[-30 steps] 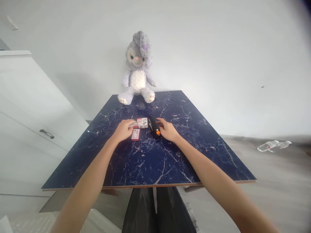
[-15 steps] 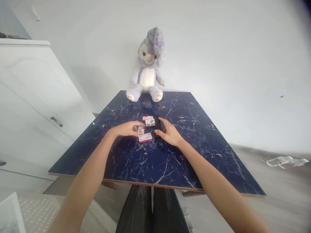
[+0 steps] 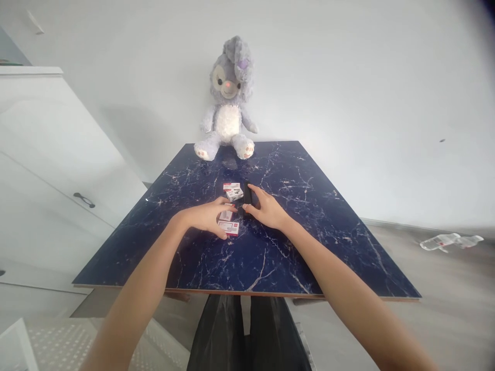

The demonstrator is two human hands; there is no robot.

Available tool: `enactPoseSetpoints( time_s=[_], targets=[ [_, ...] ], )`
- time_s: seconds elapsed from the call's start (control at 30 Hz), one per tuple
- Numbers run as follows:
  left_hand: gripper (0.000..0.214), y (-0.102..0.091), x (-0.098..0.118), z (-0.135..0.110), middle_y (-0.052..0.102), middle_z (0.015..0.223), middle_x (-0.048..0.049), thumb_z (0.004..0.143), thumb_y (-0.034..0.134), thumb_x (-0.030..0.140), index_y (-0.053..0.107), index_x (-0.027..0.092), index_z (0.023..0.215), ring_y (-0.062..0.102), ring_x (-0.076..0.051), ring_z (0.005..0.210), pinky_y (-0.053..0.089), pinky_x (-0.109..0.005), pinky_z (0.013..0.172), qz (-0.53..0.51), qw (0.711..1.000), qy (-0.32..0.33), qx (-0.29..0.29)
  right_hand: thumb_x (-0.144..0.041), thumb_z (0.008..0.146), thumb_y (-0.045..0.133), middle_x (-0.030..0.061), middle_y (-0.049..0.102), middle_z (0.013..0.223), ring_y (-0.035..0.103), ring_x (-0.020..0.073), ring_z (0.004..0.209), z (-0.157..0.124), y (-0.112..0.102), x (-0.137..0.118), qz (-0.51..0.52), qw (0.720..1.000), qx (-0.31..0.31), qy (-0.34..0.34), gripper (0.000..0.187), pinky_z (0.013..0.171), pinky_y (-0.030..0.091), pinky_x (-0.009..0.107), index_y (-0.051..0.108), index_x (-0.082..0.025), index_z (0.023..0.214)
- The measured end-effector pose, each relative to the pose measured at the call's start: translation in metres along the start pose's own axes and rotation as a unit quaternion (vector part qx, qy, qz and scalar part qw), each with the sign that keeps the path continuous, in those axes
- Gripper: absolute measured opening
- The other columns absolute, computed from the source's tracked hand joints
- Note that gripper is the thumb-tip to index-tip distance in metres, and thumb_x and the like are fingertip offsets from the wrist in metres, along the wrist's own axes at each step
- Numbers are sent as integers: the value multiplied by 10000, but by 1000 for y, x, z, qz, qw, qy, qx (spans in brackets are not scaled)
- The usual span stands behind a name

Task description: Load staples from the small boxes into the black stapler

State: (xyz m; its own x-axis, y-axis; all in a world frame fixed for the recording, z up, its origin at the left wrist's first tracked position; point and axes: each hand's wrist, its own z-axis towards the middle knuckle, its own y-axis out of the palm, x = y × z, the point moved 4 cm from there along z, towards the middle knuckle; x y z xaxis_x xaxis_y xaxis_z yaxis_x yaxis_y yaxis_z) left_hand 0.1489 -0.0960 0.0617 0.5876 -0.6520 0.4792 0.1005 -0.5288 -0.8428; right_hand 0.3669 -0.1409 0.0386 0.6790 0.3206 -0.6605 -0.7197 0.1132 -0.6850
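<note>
A cluster of small red-and-white boxes lies on the dark blue marbled table [image 3: 263, 257]. My left hand [image 3: 203, 215] is spread over the nearer ones, thumb by the front box [image 3: 231, 229], fingers across the box [image 3: 227, 213] behind it. Farther back, a white box with a dark printed picture [image 3: 234, 194] sits askew against a flat red-and-white box [image 3: 231, 186]. My right hand [image 3: 268, 207] has its thumb and fingertips on a long black object [image 3: 247, 195] just right of the boxes. Its kind is not clear, and the hand partly covers it.
A grey plush rabbit [image 3: 228, 116] sits at the table's far edge against the wall. On the left stands a white cabinet [image 3: 38, 154] with dark handles. Clear plastic bottles [image 3: 444, 241] lie on the floor at right.
My left hand has opened wider and come nearer the front edge, and the front boxes have shifted toward me. The picture box has turned askew. My right hand stays at the black object.
</note>
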Motion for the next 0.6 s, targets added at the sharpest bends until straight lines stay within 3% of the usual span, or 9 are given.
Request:
enactPoseSetpoints(
  time_s=[0.17,0.3,0.4,0.47,0.53,0.6],
  targets=[
    [626,7,15,5,451,1468,-89,696,769,625,668,302,1222,634,-309,1065,527,-377,812,44,996,-60,48,-433,922,627,181,574,1443,630,331,1211,0,0,1,3,1000,6,-6,727,1056,487,522,379,-190,1561],
    [405,5,22,5,390,1544,-65,742,751,607,737,270,966,462,-387,1331,495,-477,994,52,994,-19,96,-429,922,628,180,585,1438,633,328,1216,0,-1,1,1,1000,4,-8,720,1055,491,514,386,-183,1554],
    [380,-3,24,3,332,1612,-47,764,743,601,733,256,924,372,-398,1423,469,-508,1047,40,989,10,142,-422,923,630,173,598,1429,637,323,1217,1,-2,0,3,1000,4,-14,706,1051,496,505,397,-186,1546],
    [381,-10,22,2,463,1519,-92,794,720,584,715,236,948,509,-361,1313,502,-477,990,27,981,3,194,-427,923,633,173,596,1433,634,325,1225,0,-3,-1,1,1000,3,-16,708,1053,495,505,399,-181,1544],
    [366,-14,17,4,642,1261,-104,819,698,561,697,220,952,648,-297,1057,534,-421,862,26,969,-31,243,-432,924,632,179,591,1439,629,329,1233,0,-3,-1,-1,1000,1,-13,715,1057,492,506,396,-174,1547],
    [372,-15,11,7,697,1034,-82,814,701,563,691,209,929,667,-259,877,522,-379,764,44,955,-68,286,-434,924,632,183,589,1441,633,330,1227,0,-3,-1,-5,1000,-1,-9,720,1058,491,505,393,-169,1550]
  ],
)
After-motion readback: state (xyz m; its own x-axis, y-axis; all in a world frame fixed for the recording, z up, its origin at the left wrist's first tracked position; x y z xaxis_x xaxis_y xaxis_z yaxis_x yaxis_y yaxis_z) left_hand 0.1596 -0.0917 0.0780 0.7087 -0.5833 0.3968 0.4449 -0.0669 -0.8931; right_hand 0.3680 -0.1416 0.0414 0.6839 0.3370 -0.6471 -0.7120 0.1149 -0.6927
